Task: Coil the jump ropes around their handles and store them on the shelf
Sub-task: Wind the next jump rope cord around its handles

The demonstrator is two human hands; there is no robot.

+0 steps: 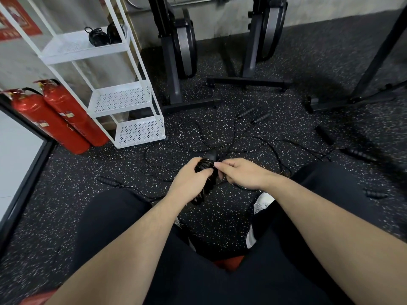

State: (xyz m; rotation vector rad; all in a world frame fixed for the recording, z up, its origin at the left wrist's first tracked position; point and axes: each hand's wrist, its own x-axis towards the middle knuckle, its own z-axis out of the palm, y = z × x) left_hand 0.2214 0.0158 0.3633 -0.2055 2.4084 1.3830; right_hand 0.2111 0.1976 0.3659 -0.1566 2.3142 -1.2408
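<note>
Bare-armed, dark-trousered, pale-shod.

Two forearms bare from the lower frame edge up to the wrists, no sleeve, cuff, watch, band or ring showing on either. Left hand (187, 183) and right hand (244, 172) ungloved, with short, plain nails on the fingers that show. Legs clad in plain black trousers (114, 219), smooth matte cloth without stripe, logo or visible seam, filling the lower middle and right of the head view. Between the legs, a white shoe (263, 202) with pale laces, and lower down a second white shoe edge (251, 237) with a greyish band.
</note>
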